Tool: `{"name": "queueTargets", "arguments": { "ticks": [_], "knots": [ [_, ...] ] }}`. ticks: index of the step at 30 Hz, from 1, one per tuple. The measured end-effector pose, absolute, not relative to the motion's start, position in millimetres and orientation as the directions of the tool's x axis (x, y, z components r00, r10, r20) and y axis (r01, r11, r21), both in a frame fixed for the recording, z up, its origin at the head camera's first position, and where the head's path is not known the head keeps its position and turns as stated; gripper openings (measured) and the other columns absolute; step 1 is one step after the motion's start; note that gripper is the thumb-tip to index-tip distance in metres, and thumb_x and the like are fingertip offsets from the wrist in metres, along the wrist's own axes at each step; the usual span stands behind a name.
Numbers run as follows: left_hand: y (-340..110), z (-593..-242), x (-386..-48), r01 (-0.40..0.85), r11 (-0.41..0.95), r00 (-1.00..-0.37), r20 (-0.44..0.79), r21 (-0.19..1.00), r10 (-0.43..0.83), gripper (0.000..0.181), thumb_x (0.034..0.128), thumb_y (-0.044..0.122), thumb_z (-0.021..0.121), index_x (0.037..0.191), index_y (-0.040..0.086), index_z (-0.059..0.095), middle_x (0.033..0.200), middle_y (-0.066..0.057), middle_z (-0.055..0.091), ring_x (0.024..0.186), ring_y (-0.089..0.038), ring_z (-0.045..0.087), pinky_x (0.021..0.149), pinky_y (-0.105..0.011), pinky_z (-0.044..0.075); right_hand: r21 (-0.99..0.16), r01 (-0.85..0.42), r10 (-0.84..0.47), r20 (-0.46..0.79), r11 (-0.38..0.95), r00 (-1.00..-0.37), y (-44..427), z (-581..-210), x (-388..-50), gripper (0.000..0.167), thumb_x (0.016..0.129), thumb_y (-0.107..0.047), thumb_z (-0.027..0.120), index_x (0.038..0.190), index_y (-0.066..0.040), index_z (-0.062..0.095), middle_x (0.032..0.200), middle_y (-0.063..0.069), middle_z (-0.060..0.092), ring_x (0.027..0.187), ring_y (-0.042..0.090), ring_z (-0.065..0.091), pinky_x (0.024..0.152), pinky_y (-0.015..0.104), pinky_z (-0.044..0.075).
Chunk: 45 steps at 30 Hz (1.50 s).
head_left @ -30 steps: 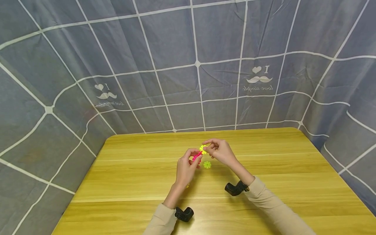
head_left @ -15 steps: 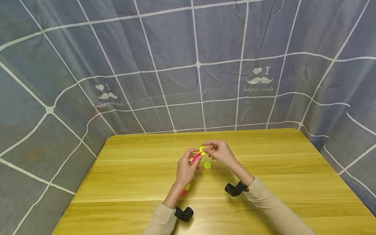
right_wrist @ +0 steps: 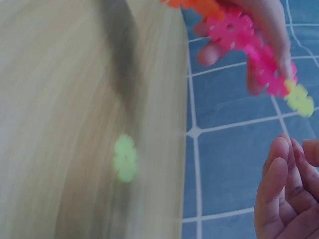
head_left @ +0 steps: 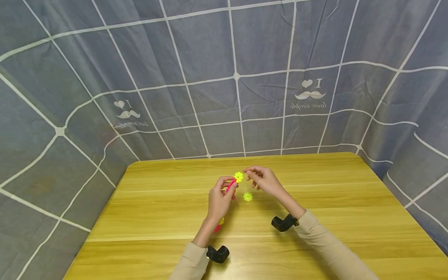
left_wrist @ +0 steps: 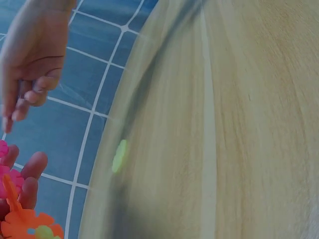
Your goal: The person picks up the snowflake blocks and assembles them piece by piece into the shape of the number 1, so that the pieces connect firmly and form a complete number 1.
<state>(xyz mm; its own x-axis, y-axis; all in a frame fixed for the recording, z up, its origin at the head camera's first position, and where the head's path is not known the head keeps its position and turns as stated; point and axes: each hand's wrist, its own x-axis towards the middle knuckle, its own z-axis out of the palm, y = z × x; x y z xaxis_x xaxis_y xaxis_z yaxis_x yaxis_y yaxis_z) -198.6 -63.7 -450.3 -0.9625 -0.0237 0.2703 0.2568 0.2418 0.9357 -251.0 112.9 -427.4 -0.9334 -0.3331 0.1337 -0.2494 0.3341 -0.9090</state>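
My left hand [head_left: 219, 198] pinches a linked chain of plastic snowflake discs above the table. In the right wrist view the chain shows pink discs [right_wrist: 230, 29], an orange part [right_wrist: 204, 7] and a yellow disc [right_wrist: 300, 100] at its tip. That yellow disc [head_left: 238, 177] sticks out past my left fingertips. My right hand [head_left: 264, 181] is just right of it, apart from it, fingers loosely bent and holding nothing. Beside my left wrist show a yellow disc [head_left: 221, 221] and a pinkish-red piece [head_left: 217, 228]; whether they join the chain is hidden.
A lone yellow-green snowflake disc [head_left: 247, 196] lies flat on the wooden table [head_left: 315, 202], below and between the hands. A grey curtain [head_left: 266, 97] with white lines hangs behind the table and at both sides. Black wrist cameras [head_left: 218, 254] sit on both wrists.
My right hand has let go of the yellow disc and drawn slightly right. My left hand has shifted a little left with the chain, the yellow disc staying at its tip.
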Motion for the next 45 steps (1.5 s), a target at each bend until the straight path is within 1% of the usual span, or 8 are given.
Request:
{"name": "queueTargets", "arguments": {
  "ticks": [3,6,13,21,28,36,43,45],
  "knots": [
    [-64.6,-437.8,-193.1,0.236,0.215,-0.969,0.246,0.948,-0.021,0.022,0.0948,0.008,0.059,0.115,-0.001,0.058,0.098,-0.026,0.069,0.054,-0.007,0.062,0.049,-0.017,0.049,-0.907,-0.243,-0.332,0.125,0.345,-0.935,116.0,-432.2,-252.8,0.027,0.099,-0.013,0.051,0.116,0.005,0.063,0.094,0.028,0.065,0.064,0.035,0.061,0.053,0.041,0.054],
    [-65.1,-430.1,-188.7,0.227,0.184,-0.972,0.234,0.956,-0.015,0.022,0.095,0.007,0.058,0.115,-0.001,0.058,0.097,-0.027,0.068,0.054,-0.007,0.06,0.047,-0.018,0.046,-0.899,-0.239,-0.334,0.112,0.367,-0.936,118.7,-439.3,-254.7,0.026,0.098,-0.011,0.052,0.115,0.006,0.063,0.095,0.029,0.066,0.064,0.037,0.061,0.053,0.041,0.053],
    [-65.7,-428.1,-185.9,0.209,0.188,-0.977,0.211,0.96,0.009,0.026,0.0912,0.009,0.065,0.114,0.0,0.058,0.091,-0.021,0.067,0.047,-0.004,0.056,0.045,-0.016,0.042,-0.863,-0.187,-0.322,0.03,0.469,-0.946,123.2,-463.3,-260.7,0.025,0.092,-0.006,0.056,0.112,0.004,0.065,0.088,0.019,0.067,0.057,0.02,0.057,0.046,0.023,0.044],
    [-67.5,-427.4,-184.8,0.214,0.195,-0.976,0.218,0.957,0.001,0.028,0.0904,0.012,0.066,0.114,-0.001,0.057,0.089,-0.02,0.064,0.044,0.0,0.057,0.04,-0.012,0.032,-0.851,-0.174,-0.374,-0.028,0.496,-0.927,119.5,-477.1,-262.5,0.024,0.086,-0.002,0.064,0.109,0.004,0.066,0.084,0.011,0.064,0.054,0.011,0.053,0.047,0.021,0.044],
    [-68.1,-425.5,-185.5,0.181,0.172,-0.983,0.184,0.968,-0.004,0.026,0.092,0.014,0.065,0.114,0.001,0.057,0.091,-0.025,0.065,0.044,-0.003,0.058,0.044,-0.018,0.044,-0.81,-0.182,-0.389,-0.061,0.558,-0.919,113.5,-479.8,-260.0,0.027,0.079,-0.005,0.075,0.103,0.001,0.068,0.086,0.01,0.067,0.063,0.01,0.058,0.054,0.025,0.052],
    [-68.1,-428.7,-187.3,0.181,0.117,-0.983,0.182,0.977,0.003,0.022,0.0959,0.015,0.059,0.113,0.001,0.058,0.092,-0.025,0.068,0.064,-0.054,0.061,0.048,-0.024,0.049,-0.707,-0.2,-0.358,-0.08,0.679,-0.93,106.7,-482.3,-258.8,0.03,0.075,-0.012,0.081,0.102,-0.005,0.071,0.091,0.003,0.071,0.085,0.015,0.064,0.068,0.026,0.051],
    [-67.4,-427.1,-186.9,0.182,0.106,-0.983,0.181,0.978,0.019,0.025,0.0978,0.013,0.055,0.116,-0.004,0.055,0.099,-0.031,0.065,0.049,-0.014,0.06,0.048,-0.02,0.046,-0.661,-0.207,-0.338,-0.074,0.721,-0.938,105.4,-482.4,-257.6,0.028,0.074,-0.015,0.082,0.1,-0.007,0.073,0.093,0.002,0.072,0.087,0.016,0.065,0.076,0.032,0.051],
    [-67.3,-426.0,-186.8,0.179,0.112,-0.984,0.179,0.977,0.017,0.025,0.0982,0.013,0.054,0.117,-0.004,0.055,0.099,-0.03,0.066,0.049,-0.016,0.061,0.048,-0.017,0.045,-0.652,-0.212,-0.34,-0.074,0.728,-0.938,105.5,-482.0,-257.6,0.025,0.074,-0.015,0.082,0.097,-0.007,0.073,0.091,0.001,0.072,0.087,0.015,0.064,0.077,0.032,0.051]
  ]
}}
